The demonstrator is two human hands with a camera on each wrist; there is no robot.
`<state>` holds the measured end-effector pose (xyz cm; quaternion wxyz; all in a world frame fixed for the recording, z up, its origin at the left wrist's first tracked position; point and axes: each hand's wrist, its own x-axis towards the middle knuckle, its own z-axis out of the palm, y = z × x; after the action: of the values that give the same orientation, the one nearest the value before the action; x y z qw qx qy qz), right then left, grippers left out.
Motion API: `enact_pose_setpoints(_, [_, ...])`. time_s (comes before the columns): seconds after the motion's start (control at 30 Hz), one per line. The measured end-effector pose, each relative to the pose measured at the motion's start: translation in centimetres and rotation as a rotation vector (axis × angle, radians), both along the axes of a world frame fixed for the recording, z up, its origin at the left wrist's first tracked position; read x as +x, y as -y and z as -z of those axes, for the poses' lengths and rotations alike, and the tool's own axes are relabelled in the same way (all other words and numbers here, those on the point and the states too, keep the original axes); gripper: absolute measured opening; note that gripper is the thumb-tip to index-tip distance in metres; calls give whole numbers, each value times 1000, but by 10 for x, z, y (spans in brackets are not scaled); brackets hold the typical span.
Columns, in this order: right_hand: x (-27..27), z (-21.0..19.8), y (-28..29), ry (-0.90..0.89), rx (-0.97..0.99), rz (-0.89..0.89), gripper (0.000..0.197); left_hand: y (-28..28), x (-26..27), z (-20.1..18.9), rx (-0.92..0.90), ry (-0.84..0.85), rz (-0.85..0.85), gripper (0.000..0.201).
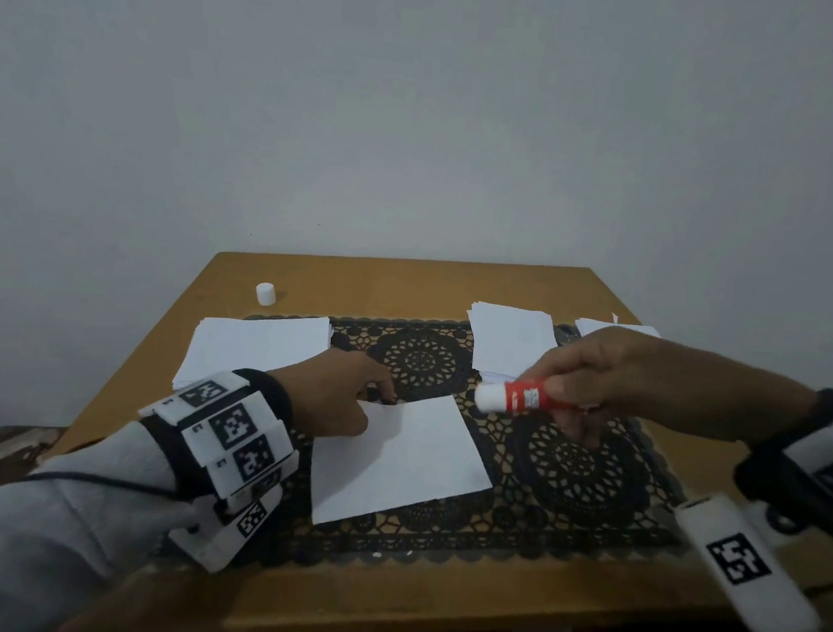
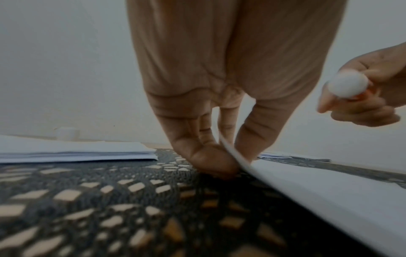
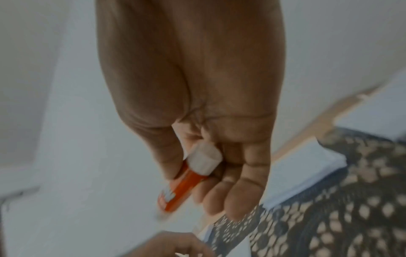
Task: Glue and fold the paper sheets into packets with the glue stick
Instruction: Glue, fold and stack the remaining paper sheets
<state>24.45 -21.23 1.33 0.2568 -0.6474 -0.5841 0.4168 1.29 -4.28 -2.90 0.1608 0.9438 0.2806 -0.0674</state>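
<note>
A single white paper sheet (image 1: 401,456) lies on the black lace mat (image 1: 586,474) in the middle of the table. My left hand (image 1: 348,400) pinches the sheet's far left corner, and in the left wrist view that edge of the paper sheet (image 2: 232,151) curls up between thumb and fingers of my left hand (image 2: 211,153). My right hand (image 1: 599,380) hovers above the mat to the right of the sheet and grips the red glue stick (image 1: 515,397), white end pointing left. The glue stick (image 3: 186,182) shows lying across my curled fingers (image 3: 237,194).
A stack of white sheets (image 1: 257,348) sits at the left of the mat, two more paper piles (image 1: 509,343) at the back right. The glue stick's white cap (image 1: 265,294) stands at the table's back left. The wooden table (image 1: 382,597) meets a plain wall.
</note>
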Motion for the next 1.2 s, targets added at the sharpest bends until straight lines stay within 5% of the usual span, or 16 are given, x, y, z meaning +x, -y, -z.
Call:
enact_pose_setpoints(0.1, [6,8,-7,-369,15,61,45,1,1,2,-4,-11,15,44])
enact_pose_setpoints(0.23, [-7,11,-38,-596,88,260,16,4,4,4,4,-6,39,47])
enact_pose_setpoints(0.4, [-21,18,-98,-222,229,357,5,2,5,7,28,11,56,47])
enact_pose_setpoints(0.83, [2,56,-217,482,347,470,35,-6,7,11,-33,70,48,31])
enact_pose_setpoints(1.2, [5,52,-219,508,253,419,44,-6,7,13,-4,91,15,25])
